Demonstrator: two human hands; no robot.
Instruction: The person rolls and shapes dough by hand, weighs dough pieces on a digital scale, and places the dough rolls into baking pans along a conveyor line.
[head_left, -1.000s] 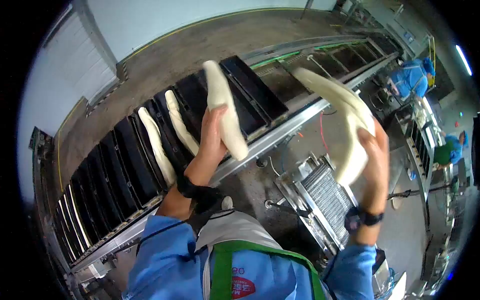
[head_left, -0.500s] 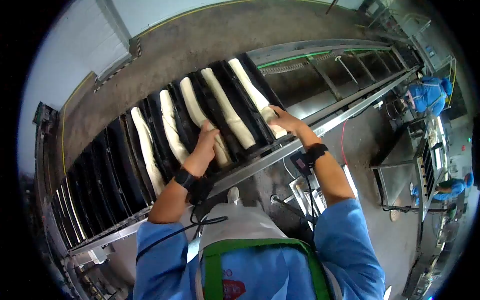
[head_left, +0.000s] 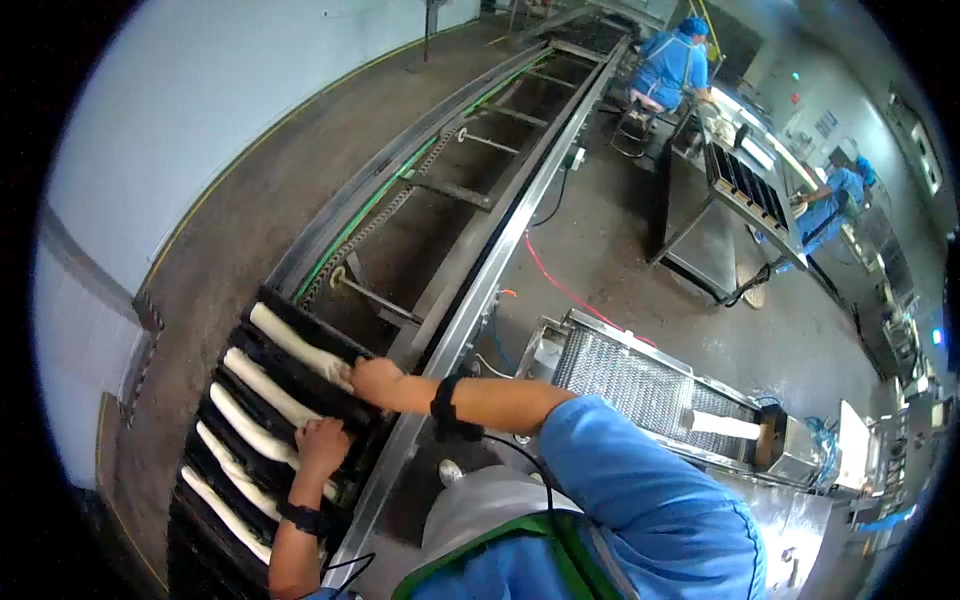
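Observation:
Long pale dough strips lie side by side in the grooves of a black ridged tray [head_left: 275, 400]. My right hand [head_left: 378, 382] has its fingers closed around the near end of the outermost dough strip [head_left: 295, 342]. Just below it, my left hand [head_left: 322, 447] curls over the near end of the neighbouring dough strip [head_left: 262, 382]; its fingertips are partly hidden. A third dough strip [head_left: 245, 425] runs beneath my left wrist, and several strips in all fill the grooves. Both wrists wear black bands with cables.
A chain conveyor frame [head_left: 430, 180] with a metal rail [head_left: 490, 265] stretches away from the tray. At right, a mesh belt [head_left: 625, 385] carries a pale dough roll [head_left: 722, 425]. Two co-workers in blue [head_left: 670, 65] [head_left: 838, 205] stand near a metal table [head_left: 690, 225] with another black tray [head_left: 745, 185].
My view has turned to the right, so the tray now sits lower left. My left hand has gone from the third strip to the second; my right hand remains at the outermost strip's end.

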